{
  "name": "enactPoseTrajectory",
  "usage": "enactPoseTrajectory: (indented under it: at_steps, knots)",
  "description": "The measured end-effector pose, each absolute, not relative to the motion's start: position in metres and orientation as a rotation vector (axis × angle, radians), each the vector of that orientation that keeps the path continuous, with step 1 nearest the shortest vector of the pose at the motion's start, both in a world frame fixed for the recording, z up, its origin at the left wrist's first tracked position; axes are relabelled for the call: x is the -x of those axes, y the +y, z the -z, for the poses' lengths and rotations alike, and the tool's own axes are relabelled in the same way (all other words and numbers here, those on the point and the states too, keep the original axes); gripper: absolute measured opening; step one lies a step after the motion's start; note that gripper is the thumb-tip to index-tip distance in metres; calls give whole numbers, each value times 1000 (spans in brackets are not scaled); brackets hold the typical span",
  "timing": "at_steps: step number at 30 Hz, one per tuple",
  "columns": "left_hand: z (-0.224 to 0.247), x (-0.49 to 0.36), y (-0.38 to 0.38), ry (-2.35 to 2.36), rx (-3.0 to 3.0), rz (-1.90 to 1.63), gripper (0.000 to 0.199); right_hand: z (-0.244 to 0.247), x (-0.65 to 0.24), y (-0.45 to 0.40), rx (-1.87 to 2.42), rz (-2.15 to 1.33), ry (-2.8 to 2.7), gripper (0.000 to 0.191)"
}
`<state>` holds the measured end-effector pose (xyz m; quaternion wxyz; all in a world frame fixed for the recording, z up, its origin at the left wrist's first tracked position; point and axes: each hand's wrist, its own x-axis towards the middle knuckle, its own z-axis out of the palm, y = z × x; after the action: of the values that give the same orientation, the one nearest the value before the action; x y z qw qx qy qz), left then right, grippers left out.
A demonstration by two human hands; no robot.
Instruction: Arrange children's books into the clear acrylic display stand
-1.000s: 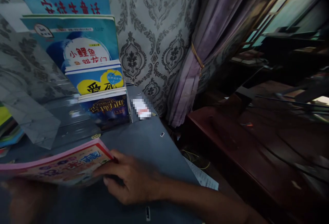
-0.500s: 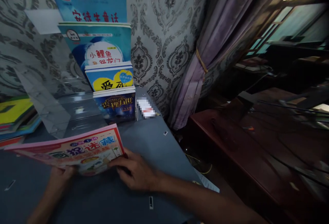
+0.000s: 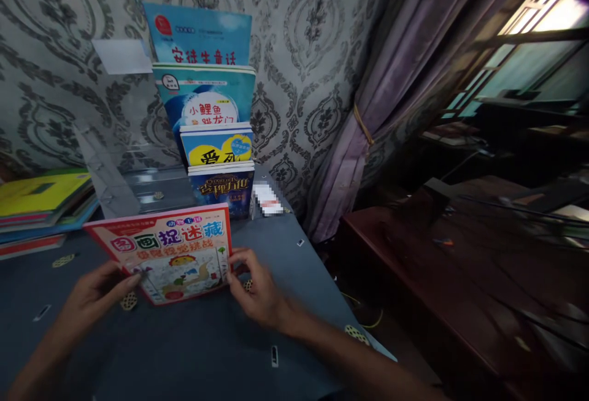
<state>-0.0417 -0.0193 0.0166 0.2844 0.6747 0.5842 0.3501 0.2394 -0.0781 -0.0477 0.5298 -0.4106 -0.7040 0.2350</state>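
Note:
A thin picture book (image 3: 181, 260) with a pink-red border and large coloured characters is held up above the table, its front cover facing me. My left hand (image 3: 99, 287) pinches its lower left edge, thumb on the cover. On the opposite side my right hand (image 3: 257, 290) grips the right edge between thumb and fingers. Just behind it, a clear tiered rack (image 3: 105, 174) bears upright books at its right side: a dark blue book (image 3: 221, 191) lowest, then a yellow-and-blue book (image 3: 216, 143), a teal book (image 3: 211, 91) and a light blue book (image 3: 202, 30) highest.
Flat on the left lies a stack of books (image 3: 46, 198) with a yellow one on top. A white label (image 3: 269, 200), partly blurred, is beside the rack on the grey tabletop (image 3: 184, 352). Right of the table's edge stand a tied purple curtain (image 3: 338, 162) and a dark red desk (image 3: 414, 254).
The picture book has turned from a slant to face me more squarely, its left side swinging in. My left hand has shifted to its left edge. The view has moved slightly.

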Motion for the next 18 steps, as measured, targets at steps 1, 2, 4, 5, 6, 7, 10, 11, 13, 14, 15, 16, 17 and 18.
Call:
enactPoseTrajectory:
  at_steps: [1, 2, 4, 5, 6, 7, 10, 11, 13, 14, 15, 16, 17, 18]
  knots:
    - [-20, 42, -21, 1518, -1758, -924, 77, 47, -237, -79, 995, -589, -1636, 19]
    - [-23, 43, -23, 1476, -1708, -920, 74, 46, -235, -80, 1005, -618, -1591, 20]
    - [-25, 43, -27, 1457, -1640, -932, 71, 43, -231, -81, 1005, -674, -1514, 29]
    - [-25, 43, -29, 1463, -1624, -950, 71, 41, -229, -81, 1000, -700, -1486, 36]
    - [-23, 43, -31, 1463, -1611, -966, 72, 38, -228, -81, 998, -721, -1473, 42]
    - [-21, 43, -33, 1454, -1598, -982, 72, 36, -228, -80, 999, -731, -1480, 45]
    - [-11, 40, -38, 1381, -1570, -1023, 68, 30, -229, -78, 1016, -691, -1563, 33]
    - [-7, 39, -39, 1352, -1570, -1042, 66, 28, -229, -76, 1030, -667, -1588, 28]
    - [0, 37, -38, 1311, -1592, -1089, 62, 27, -229, -74, 1063, -624, -1612, 24]
    - [3, 36, -38, 1301, -1615, -1112, 60, 26, -228, -73, 1081, -607, -1613, 23]
    - [6, 36, -37, 1299, -1646, -1129, 57, 26, -228, -72, 1097, -593, -1613, 22]
    - [9, 35, -35, 1306, -1682, -1143, 54, 26, -227, -72, 1108, -582, -1614, 21]
    - [11, 35, -34, 1317, -1721, -1155, 51, 25, -227, -71, 1112, -576, -1615, 20]
    - [13, 35, -33, 1328, -1759, -1164, 48, 25, -226, -70, 1111, -574, -1619, 20]
